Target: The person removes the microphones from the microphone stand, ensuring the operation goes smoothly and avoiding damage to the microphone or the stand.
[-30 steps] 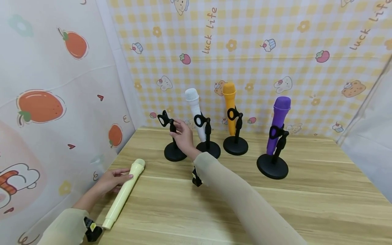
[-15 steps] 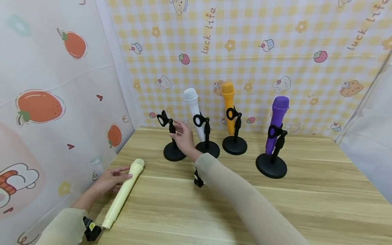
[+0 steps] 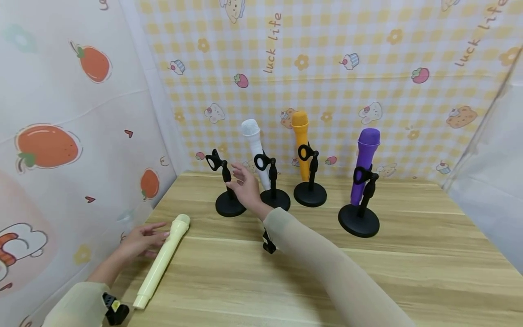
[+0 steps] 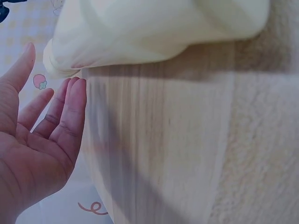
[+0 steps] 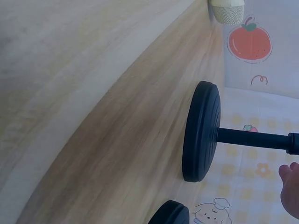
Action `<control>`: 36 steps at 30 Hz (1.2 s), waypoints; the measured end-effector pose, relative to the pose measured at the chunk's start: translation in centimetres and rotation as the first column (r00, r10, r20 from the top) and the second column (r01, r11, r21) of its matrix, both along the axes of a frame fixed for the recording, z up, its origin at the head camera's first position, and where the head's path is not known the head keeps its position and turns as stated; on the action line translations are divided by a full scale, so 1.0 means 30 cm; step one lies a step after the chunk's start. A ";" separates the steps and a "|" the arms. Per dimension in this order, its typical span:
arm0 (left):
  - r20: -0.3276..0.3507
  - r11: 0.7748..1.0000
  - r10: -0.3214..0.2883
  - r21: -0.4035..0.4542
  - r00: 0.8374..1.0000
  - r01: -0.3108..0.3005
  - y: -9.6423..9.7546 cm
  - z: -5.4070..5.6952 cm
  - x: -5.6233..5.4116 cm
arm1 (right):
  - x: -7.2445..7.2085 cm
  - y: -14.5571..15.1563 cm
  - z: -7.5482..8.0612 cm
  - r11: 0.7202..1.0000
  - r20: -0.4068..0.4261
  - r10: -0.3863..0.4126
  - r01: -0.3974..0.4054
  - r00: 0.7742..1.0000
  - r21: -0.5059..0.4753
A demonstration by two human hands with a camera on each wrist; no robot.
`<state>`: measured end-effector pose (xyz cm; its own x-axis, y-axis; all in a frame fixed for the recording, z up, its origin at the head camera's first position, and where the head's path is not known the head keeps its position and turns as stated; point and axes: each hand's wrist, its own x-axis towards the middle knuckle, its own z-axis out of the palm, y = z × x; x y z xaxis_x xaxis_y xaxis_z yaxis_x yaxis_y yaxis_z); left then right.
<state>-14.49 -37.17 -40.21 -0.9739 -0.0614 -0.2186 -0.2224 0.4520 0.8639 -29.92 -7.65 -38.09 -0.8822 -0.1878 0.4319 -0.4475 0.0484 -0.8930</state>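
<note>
A pale yellow microphone [image 3: 163, 261] lies slantwise on the table at the left, its mesh head pointing away from me. My left hand [image 3: 140, 243] is beside its upper part, fingers extended and spread; in the left wrist view the fingertips [image 4: 77, 86] are right at the microphone's edge, with nothing in the grasp. At the back left stands a black desktop microphone stand [image 3: 229, 204] with a bare clip on top. Just right of its pole is my right hand [image 3: 247, 188], fingers loosely bent and holding nothing. In the right wrist view only a fingertip [image 5: 290, 186] shows beside the pole.
To the right are a white microphone [image 3: 256, 143], an orange microphone [image 3: 301, 131] and a purple microphone [image 3: 365, 154], each clipped in a black stand. Patterned cloth [image 3: 327, 86] hangs behind the wooden table [image 3: 253, 281], and another cloth [image 3: 102, 150] borders its left side.
My right hand has eased slightly to the right, away from the bare stand's pole. The left fingers have loosened a little beside the yellow microphone. The head view has shifted slightly.
</note>
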 end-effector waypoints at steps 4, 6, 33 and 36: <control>-0.002 1.000 0.012 0.012 1.000 -0.012 -0.008 0.003 0.000 | 0.006 0.013 -0.007 1.000 -0.009 0.019 -0.019 1.000 -0.008; -0.003 1.000 0.016 0.015 1.000 -0.016 -0.011 0.006 -0.001 | 0.011 0.019 -0.009 1.000 -0.012 0.024 -0.025 1.000 -0.006; -0.085 1.000 -0.011 -0.010 0.996 0.010 -0.002 0.091 -0.017 | 0.105 0.142 0.008 0.990 -0.063 0.143 -0.144 0.988 -0.002; -0.105 1.000 -0.013 -0.008 0.994 0.013 0.010 0.105 -0.023 | 0.148 0.173 0.042 0.987 -0.083 0.162 -0.163 0.983 -0.001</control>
